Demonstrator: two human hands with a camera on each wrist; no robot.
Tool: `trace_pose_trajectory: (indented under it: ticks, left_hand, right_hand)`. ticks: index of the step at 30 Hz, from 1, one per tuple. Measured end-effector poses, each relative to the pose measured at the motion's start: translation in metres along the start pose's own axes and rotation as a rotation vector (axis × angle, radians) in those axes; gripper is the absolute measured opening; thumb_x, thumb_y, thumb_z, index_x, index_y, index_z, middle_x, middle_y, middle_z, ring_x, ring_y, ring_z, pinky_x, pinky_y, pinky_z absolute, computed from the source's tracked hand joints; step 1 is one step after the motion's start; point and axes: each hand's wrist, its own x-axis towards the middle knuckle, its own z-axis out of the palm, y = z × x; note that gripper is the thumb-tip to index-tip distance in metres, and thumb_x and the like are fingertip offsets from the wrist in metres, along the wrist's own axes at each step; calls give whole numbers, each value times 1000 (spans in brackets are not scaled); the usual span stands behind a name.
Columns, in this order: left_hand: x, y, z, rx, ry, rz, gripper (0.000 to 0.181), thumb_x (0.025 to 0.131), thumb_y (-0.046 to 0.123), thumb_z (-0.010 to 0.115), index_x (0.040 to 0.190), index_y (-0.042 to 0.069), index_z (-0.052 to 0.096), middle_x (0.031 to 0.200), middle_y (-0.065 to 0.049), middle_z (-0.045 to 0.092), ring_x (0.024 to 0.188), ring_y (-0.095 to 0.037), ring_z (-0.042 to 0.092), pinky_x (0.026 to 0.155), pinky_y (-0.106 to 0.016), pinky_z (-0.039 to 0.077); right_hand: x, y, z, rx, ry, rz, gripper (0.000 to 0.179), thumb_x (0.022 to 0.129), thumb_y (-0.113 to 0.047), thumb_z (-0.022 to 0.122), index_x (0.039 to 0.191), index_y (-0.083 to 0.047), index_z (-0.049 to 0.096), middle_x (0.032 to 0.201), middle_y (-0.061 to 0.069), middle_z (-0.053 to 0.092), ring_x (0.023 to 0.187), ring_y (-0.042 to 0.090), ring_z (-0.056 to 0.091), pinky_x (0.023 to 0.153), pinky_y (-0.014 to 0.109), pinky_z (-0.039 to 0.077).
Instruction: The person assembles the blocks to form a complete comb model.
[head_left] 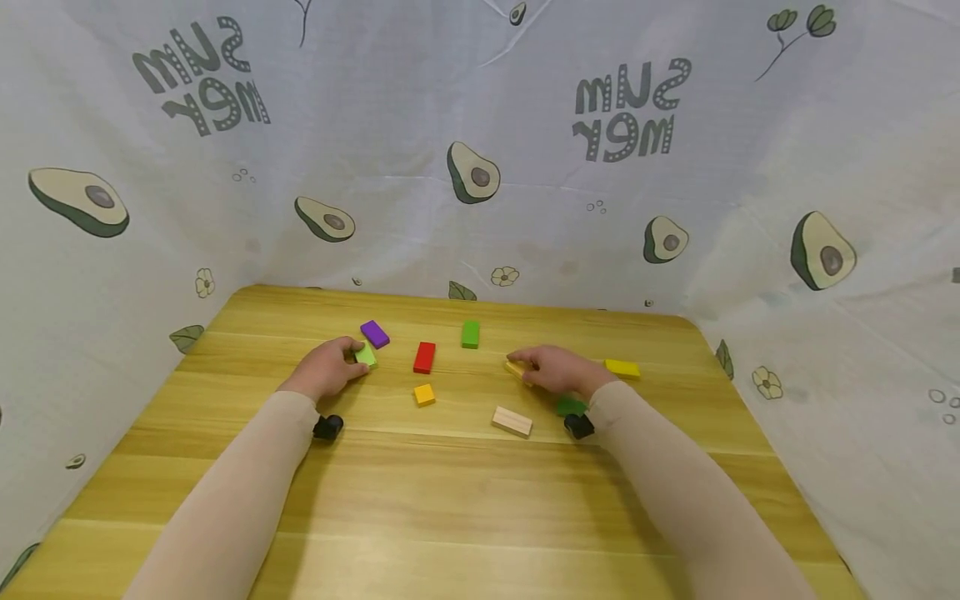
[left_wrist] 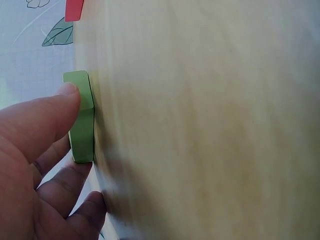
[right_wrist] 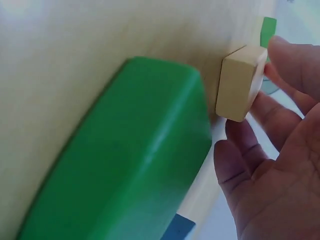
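Observation:
My left hand [head_left: 324, 369] is at the left part of the table, its thumb and fingers pinching a light green block [head_left: 365, 356]. In the left wrist view the thumb lies on this block's upper part, and the fingers curl behind its lower end. On the right, my right hand [head_left: 558, 369] grips a pale wooden block [right_wrist: 235, 82] between thumb and fingers, low at the table. A dark green block [head_left: 570, 406] lies under the right wrist, large in the right wrist view. Just beyond the left hand is a purple block [head_left: 375, 333].
Between the hands lie a red block [head_left: 424, 357], an orange block [head_left: 424, 395] and, farther back, a green block [head_left: 470, 334]. Another plain wooden block [head_left: 512, 422] is nearer the front. A yellow block [head_left: 622, 369] sits at right. A patterned white cloth [head_left: 405, 233] surrounds the wooden table [head_left: 420, 517].

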Motion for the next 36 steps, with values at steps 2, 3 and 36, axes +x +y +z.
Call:
trace_pose_trajectory:
  ticks: [2, 3, 36]
  left_hand:
    - [0, 0, 0, 7, 0, 0, 56, 106, 30, 65, 155, 6, 50, 156, -25, 51, 147, -48, 44, 123, -63, 35]
    - [0, 0, 0, 8, -1, 0, 56, 106, 30, 65, 155, 6, 50, 156, -25, 51, 146, -47, 45, 123, -63, 35]
    - [3, -2, 2, -14, 4, -4, 56, 106, 29, 65, 155, 7, 51, 146, -22, 59, 134, -39, 54, 120, -60, 40]
  right_hand:
    - [-4, 0, 0, 5, -1, -7, 54, 106, -18, 63, 158, -12, 49, 152, 19, 58, 113, 26, 59, 107, 51, 50]
    - [-5, 1, 1, -3, 2, -16, 56, 105, -18, 64, 158, -10, 49, 151, 19, 59, 110, 26, 59, 106, 51, 50]
    - [-17, 18, 23, 144, 128, 7, 64, 101, -17, 71, 160, -10, 46, 137, 18, 66, 108, 23, 61, 95, 39, 54]
